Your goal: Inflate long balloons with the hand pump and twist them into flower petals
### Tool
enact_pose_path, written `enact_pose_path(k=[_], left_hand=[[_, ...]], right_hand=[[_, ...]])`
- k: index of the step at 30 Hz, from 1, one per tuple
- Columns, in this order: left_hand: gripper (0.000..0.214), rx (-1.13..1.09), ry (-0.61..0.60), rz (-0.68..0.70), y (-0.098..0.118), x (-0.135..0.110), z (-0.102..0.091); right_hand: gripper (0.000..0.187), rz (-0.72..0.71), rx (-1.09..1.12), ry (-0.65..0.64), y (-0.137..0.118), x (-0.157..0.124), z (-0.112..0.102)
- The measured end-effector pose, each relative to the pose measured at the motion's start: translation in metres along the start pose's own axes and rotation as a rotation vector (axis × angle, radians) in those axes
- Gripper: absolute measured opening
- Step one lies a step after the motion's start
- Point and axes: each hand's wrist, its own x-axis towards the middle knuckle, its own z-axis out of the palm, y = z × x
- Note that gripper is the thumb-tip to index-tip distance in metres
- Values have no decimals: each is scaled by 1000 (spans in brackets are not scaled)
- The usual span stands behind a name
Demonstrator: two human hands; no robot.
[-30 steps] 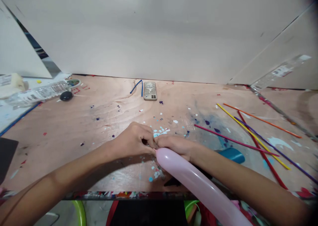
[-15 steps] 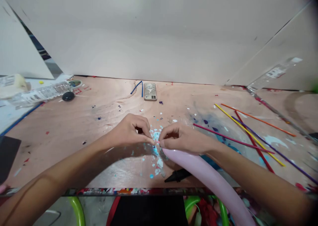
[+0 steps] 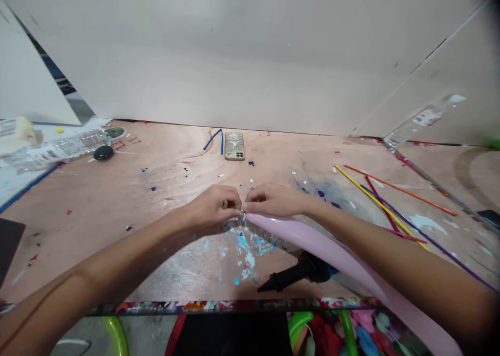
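Note:
A long inflated pale pink modelling balloon (image 3: pixel 308 236) runs from between my hands down to the right, under my right forearm and past the table's front edge. My right hand (image 3: pixel 275 199) is closed in a pinch at its narrow end. Close by on the left, my left hand (image 3: pixel 214 206) also pinches the tip, fingertips almost meeting those of the right. The knot or neck between them is mostly hidden by the fingers. Beneath the balloon lies a hand pump (image 3: pixel 292 273) with a black pointed nozzle, its body partly covered by the balloon.
Uninflated balloons, including a yellow one (image 3: pixel 375 202) and an orange one (image 3: pixel 402 191), lie at right. A phone (image 3: pixel 234 146) and a blue balloon (image 3: pixel 222 141) are at the back. Plastic bottles lie left (image 3: pixel 58 147) and stand tilted right (image 3: pixel 424 120). Paint flakes dot the wooden table (image 3: pixel 156 272).
Both hands have moved slightly up and away from me, with the balloon's end between them. The balloon has swung flatter to the right, showing more of the pump.

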Motion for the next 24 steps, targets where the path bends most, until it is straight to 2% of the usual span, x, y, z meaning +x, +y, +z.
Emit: enact_pose_path(k=[2,4,6,9,14,20,22,24], left_hand=[[20,6,-3,7,-11,5,15],[19,9,34,-34,-23,8,22],[17,10,43,-58,-32,9,24],[17,50,-25,3,-37,9,25],[15,59,-99,50,-39,11,25],[5,4,-161,62,-44,15,22],[7,-4,-173,54,-45,15,21],[11,-16,-180,44,-46,15,21]], right_hand=[[35,-8,-153,99,18,27,-4],[51,-8,-315,274,40,56,-16],[63,-22,-489,365,64,83,-33],[71,-36,-657,319,93,112,-57],[42,-68,-683,145,118,131,-76],[38,-239,-867,146,127,131,-73],[35,-251,-850,157,125,127,-78],[34,-223,-761,209,122,125,-93]])
